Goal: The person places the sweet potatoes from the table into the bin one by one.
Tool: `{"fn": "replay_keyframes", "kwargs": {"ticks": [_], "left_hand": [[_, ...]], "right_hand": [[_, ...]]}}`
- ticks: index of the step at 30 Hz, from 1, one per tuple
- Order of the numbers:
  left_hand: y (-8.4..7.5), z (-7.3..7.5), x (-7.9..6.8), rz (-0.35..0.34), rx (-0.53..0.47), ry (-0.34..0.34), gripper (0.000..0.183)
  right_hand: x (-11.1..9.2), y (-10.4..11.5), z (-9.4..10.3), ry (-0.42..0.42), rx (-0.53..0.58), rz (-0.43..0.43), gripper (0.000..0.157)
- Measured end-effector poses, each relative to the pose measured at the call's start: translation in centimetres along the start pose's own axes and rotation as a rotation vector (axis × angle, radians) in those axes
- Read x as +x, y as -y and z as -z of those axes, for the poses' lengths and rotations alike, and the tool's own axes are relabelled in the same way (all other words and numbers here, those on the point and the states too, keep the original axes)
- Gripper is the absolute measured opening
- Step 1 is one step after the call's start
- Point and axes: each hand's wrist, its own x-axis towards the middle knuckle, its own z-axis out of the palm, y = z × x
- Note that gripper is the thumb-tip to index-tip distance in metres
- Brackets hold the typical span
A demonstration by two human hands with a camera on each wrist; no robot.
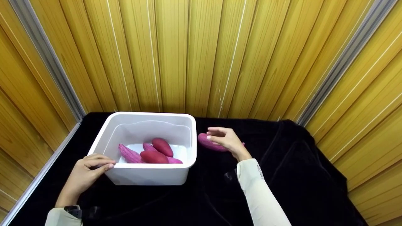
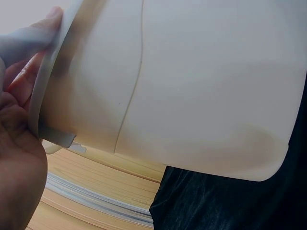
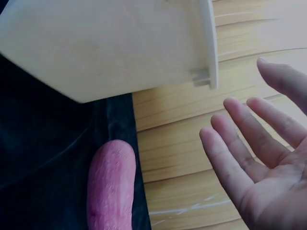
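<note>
A white plastic bin (image 1: 147,175) stands on the black cloth, with several pink and dark red sweet potatoes (image 1: 154,157) lying inside it. My left hand (image 1: 86,172) pinches the bin's rim at the near left corner, thumb on the near side; the left wrist view shows the rim between thumb and fingers. To the right of the bin lies one pink sweet potato (image 1: 205,142) on the cloth. Over it hangs my right hand (image 1: 227,139), fingers spread and holding nothing. In the right wrist view the palm (image 3: 283,191) is apart from that sweet potato (image 3: 111,187).
Black cloth (image 1: 298,188) covers the work surface and extends right of the bin. Yellow wood-patterned panels (image 1: 201,62) rise behind and on both sides, with grey metal strips (image 1: 342,66) at the corners.
</note>
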Motion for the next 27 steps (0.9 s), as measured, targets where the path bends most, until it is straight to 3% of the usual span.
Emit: {"fn": "replay_keyframes", "kwargs": {"ticks": [11,20,27], "left_hand": [[-0.1,0.0,0.0,-0.014,-0.002,0.002,0.028],[0.0,0.0,-0.1,-0.004,0.002,-0.001,0.028],[0.0,0.0,-0.1,0.021,0.011,-0.002,0.026]], "right_hand": [[-0.5,-3.0,0.7,-0.063,-0.075,0.102,0.050],[-0.7,-5.9,1.4,-0.185,-0.257,0.163,0.047],[-0.6,-7.5,1.9,-0.277,-0.466,0.236,0.047]]}}
